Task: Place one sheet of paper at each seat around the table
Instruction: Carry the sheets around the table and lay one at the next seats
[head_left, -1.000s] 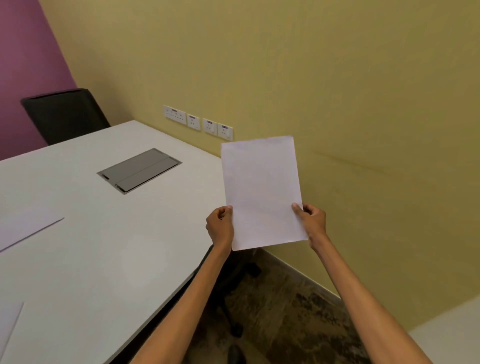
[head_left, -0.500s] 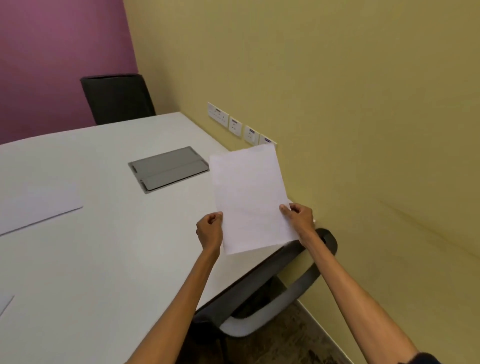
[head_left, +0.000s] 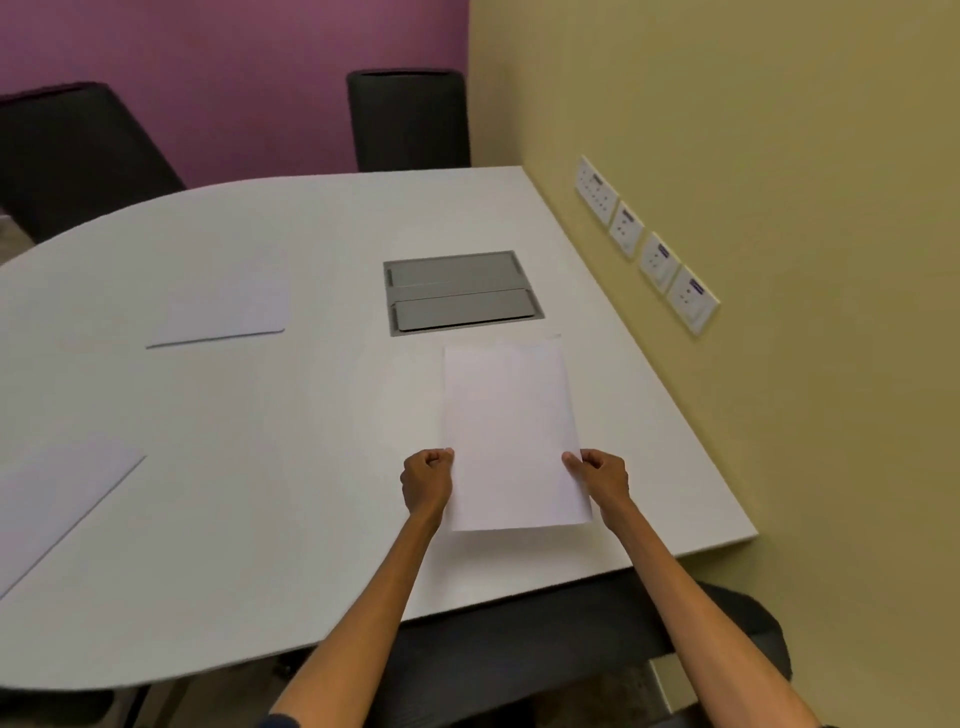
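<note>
My left hand (head_left: 427, 480) and right hand (head_left: 600, 478) each pinch a side edge of the sheet of paper (head_left: 511, 436) with curled fingers. It sits over the white table (head_left: 260, 467) near the right edge, just before the grey cable hatch (head_left: 461, 291). A second sheet (head_left: 223, 317) and a third sheet (head_left: 52, 509) lie flat toward the left edge.

We see a purple wall (head_left: 234, 78) at 11 o'clock behind a black chair (head_left: 408, 119), and a yellow wall (head_left: 753, 130) with four sockets (head_left: 658, 262) at 2 o'clock.
</note>
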